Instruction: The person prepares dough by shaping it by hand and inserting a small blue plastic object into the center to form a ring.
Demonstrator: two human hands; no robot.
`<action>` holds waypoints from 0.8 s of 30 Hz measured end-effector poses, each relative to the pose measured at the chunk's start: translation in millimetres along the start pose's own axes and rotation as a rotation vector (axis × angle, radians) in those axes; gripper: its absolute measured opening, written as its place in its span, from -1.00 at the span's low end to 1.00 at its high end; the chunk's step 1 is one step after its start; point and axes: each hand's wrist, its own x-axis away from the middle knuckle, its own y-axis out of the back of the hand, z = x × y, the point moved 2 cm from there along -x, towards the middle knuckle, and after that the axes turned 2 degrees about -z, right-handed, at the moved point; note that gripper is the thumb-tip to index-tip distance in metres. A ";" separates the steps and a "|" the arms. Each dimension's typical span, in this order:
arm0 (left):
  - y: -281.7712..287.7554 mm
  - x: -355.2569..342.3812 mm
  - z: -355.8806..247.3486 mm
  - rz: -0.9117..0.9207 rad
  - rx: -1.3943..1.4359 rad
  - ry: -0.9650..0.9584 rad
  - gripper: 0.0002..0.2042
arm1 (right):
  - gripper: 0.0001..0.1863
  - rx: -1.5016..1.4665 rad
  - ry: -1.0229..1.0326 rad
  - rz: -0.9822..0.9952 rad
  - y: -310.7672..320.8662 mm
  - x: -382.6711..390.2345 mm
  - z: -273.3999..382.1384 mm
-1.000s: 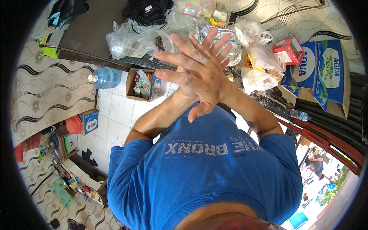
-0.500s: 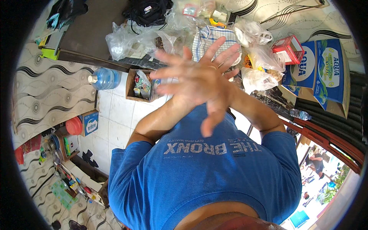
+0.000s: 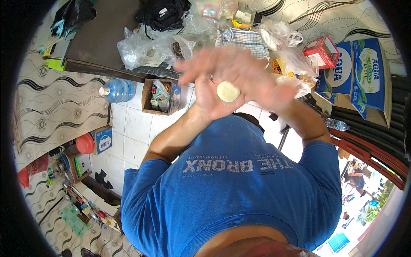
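Observation:
On the upturned palm of my left hand [image 3: 207,99] rests a pale, round, flattened piece of dough [image 3: 228,91]. The left fingertips are lost in blur behind the other hand. My right hand [image 3: 267,81], smeared by motion, is above and to the right of the dough, partly over the left hand. How its fingers are held does not show clearly. Beyond both hands a blue-and-white checked cloth [image 3: 242,39] lies on the cluttered table.
Clear plastic bags [image 3: 137,50], a black bag [image 3: 162,15] and a red box [image 3: 320,52] crowd the table. A blue carton [image 3: 366,77] stands at right. On the tiled floor are a water jug [image 3: 120,90] and an open box of packets [image 3: 147,100].
My hands were crossed palm on palm with fingers spread. Now my right hand has lifted and shifted right, uncovering the dough on my left palm.

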 end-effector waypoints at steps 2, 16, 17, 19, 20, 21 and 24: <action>4.3 2.3 1.7 0.070 0.156 -0.016 -0.07 | 0.27 -0.204 -0.023 -0.162 16.3 -12.1 10.9; -26.7 -0.6 -16.2 0.231 -1.255 -1.284 0.01 | 0.27 -0.264 0.226 -0.805 -41.6 -21.7 2.3; -21.7 0.9 -20.5 0.252 -1.407 -1.311 0.04 | 0.28 -0.243 0.222 -0.766 -40.7 -19.6 2.3; -15.8 2.4 -25.4 0.289 -1.594 -1.339 0.06 | 0.30 -0.208 0.215 -0.698 -38.8 -16.1 3.4; -13.1 2.7 -27.6 0.304 -1.627 -1.343 0.06 | 0.31 -0.190 0.210 -0.662 -36.7 -12.8 0.9; -10.6 3.0 -29.4 0.320 -1.660 -1.346 0.06 | 0.32 -0.181 0.207 -0.630 -33.8 -10.3 -0.1; -9.5 3.3 -33.8 0.379 -1.764 -1.360 0.05 | 0.35 -0.192 0.208 -0.565 -34.3 -7.7 -2.8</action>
